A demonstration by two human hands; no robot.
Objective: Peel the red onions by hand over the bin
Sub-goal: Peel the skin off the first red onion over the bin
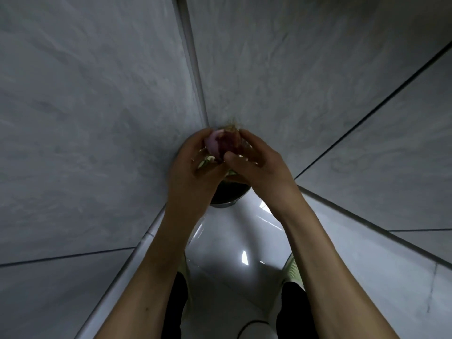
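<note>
A red onion sits between both hands, its root hairs pointing up and a paler purple patch showing on its left side. My left hand grips it from the left with curled fingers. My right hand grips it from the right, thumb pressed against its dark skin. Directly below the hands stands a dark round bin with a metal rim, mostly hidden by my wrists. Pale scraps show under the onion, between the hands.
Grey tiled walls meet in a corner just behind the bin. A glossy white floor stretches toward me. My dark trouser legs and pale green footwear frame the lower floor area.
</note>
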